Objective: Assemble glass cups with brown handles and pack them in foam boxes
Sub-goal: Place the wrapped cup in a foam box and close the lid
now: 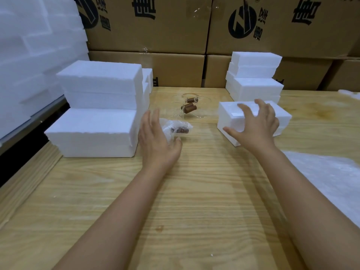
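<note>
A white foam box (228, 114) lies on the wooden table at the right of centre. My right hand (257, 125) is spread over its near corner, fingers on the top and thumb against the front face. Two glass cups (187, 108) with brown handles lie on their sides behind the middle of the table. A small clear plastic bag (178, 128) of brown handle parts lies in front of them. My left hand (155, 139) hovers with straight fingers just left of the bag, its thumb near the bag's edge.
Stacks of white foam boxes stand at the left (97, 110) and at the back right (255, 76). Printed cardboard cartons (175, 36) wall off the back. White foam sheeting (331, 176) lies on the table's right side.
</note>
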The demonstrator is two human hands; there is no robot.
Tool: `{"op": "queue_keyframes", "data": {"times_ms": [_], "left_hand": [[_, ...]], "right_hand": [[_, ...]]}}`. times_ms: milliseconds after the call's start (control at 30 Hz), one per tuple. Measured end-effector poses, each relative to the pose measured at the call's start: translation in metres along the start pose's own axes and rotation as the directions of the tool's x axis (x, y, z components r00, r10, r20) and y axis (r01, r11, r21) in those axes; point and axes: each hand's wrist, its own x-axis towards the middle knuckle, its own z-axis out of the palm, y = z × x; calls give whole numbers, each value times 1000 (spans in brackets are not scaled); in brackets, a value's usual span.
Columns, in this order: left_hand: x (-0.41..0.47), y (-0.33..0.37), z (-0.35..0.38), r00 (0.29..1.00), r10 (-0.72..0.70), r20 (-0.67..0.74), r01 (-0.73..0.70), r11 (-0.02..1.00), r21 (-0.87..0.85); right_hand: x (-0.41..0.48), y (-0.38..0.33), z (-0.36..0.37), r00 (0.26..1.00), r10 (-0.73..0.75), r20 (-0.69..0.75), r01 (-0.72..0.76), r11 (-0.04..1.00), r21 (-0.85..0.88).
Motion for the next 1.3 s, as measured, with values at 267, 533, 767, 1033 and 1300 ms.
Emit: {"op": "queue_keyframes", "data": {"times_ms": [267, 533, 767, 1033, 1300], "left_hand": [[-10, 13, 4, 853, 522, 24, -514, 846, -142], [-12, 17, -14, 990, 20, 142, 90, 688, -720], [-5, -9, -36, 877, -16, 479, 317, 770, -554], [-2, -26, -39, 836, -1, 549, 218, 919, -330], [-2, -13, -29, 995, 89, 42, -85, 992, -89]], "right_hand": [[-23, -23, -1, 969, -225, -103, 210, 968, -134], [-101, -84, -22, 657, -629, -417, 581, 774, -252], [-135, -97, -18, 602, -753, -265, 767, 638, -70], [-140, -98, -12, 691, -720, -68, 722, 680, 130], [-54, -101, -28, 976, -216, 24, 169, 823, 543]]}}
